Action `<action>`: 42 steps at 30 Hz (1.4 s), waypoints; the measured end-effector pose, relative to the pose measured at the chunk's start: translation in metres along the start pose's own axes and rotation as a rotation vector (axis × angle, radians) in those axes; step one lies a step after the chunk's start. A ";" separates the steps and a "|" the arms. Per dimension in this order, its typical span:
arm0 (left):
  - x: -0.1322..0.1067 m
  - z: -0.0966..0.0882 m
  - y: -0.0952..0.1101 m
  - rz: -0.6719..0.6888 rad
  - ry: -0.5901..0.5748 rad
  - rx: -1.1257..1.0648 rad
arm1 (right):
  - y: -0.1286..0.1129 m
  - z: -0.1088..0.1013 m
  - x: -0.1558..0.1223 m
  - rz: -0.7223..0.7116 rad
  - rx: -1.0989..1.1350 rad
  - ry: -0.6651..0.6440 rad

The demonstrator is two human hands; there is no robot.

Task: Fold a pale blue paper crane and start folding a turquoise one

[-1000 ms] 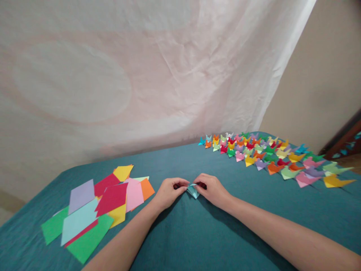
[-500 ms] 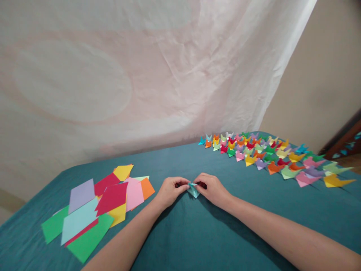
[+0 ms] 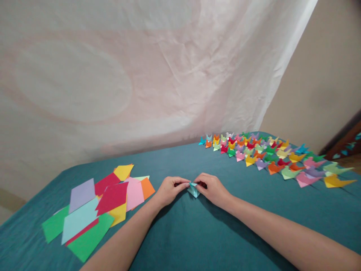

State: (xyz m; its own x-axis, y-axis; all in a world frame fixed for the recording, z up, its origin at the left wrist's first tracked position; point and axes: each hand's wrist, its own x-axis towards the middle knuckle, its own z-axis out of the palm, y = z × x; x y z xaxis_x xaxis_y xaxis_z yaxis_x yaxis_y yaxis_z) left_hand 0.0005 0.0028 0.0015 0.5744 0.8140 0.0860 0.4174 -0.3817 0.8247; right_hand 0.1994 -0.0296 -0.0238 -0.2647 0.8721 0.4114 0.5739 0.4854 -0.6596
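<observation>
Between my two hands is a small folded light-blue paper [image 3: 193,191], its pointed lower end toward me, at the middle of the teal-covered table [image 3: 180,233]. My left hand [image 3: 172,191] pinches its upper left corner between thumb and fingers. On the other side, my right hand [image 3: 212,187] pinches the upper right corner the same way. The fingertips hide both upper corners. Whether the paper's lower tip rests on the cloth I cannot tell.
Loose coloured paper sheets [image 3: 113,197] lie overlapping on the left of the table. Rows of small folded paper birds [image 3: 261,164] stand at the right and far right. A pale cloth [image 3: 141,75] hangs behind the table, beside a plain wall [image 3: 318,82].
Hardly anything differs. The fingers of my left hand have shifted very slightly at the paper's corner, and the folded paper looks a little flatter on its front.
</observation>
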 end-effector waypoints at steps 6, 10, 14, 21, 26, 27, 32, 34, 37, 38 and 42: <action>0.000 0.000 -0.001 0.006 0.017 0.020 | -0.001 0.000 0.000 0.006 -0.006 0.009; 0.000 0.002 -0.001 -0.017 0.026 0.041 | -0.003 0.000 0.000 0.012 -0.017 0.020; -0.001 0.002 -0.001 -0.023 0.031 0.049 | -0.004 0.000 0.000 0.019 -0.025 0.028; -0.005 -0.004 0.007 0.026 -0.028 0.014 | -0.004 -0.001 0.001 0.025 -0.031 0.036; -0.003 -0.007 0.007 0.068 -0.056 0.037 | -0.005 -0.001 0.001 0.035 -0.034 0.040; -0.003 -0.007 0.007 0.074 -0.058 0.035 | -0.005 -0.001 0.001 0.037 -0.034 0.040; 0.000 -0.005 0.004 0.037 -0.045 -0.003 | -0.006 0.000 0.002 0.037 -0.033 0.046; 0.002 -0.003 0.004 0.018 -0.035 -0.021 | -0.006 -0.001 0.002 0.035 -0.039 0.049; 0.004 0.000 0.003 -0.008 -0.019 -0.030 | -0.005 0.000 0.002 0.032 -0.048 0.049; 0.005 0.002 0.002 -0.019 -0.011 -0.025 | -0.005 0.000 0.002 0.031 -0.047 0.047; 0.008 0.007 0.001 -0.035 0.022 0.016 | -0.004 0.001 0.002 0.022 -0.031 0.040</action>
State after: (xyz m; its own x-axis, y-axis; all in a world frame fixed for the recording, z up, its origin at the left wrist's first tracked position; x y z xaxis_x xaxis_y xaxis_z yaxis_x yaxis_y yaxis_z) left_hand 0.0104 0.0060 -0.0010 0.5440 0.8362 0.0695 0.4483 -0.3596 0.8184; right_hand 0.1960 -0.0297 -0.0211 -0.2212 0.8790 0.4224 0.6034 0.4636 -0.6488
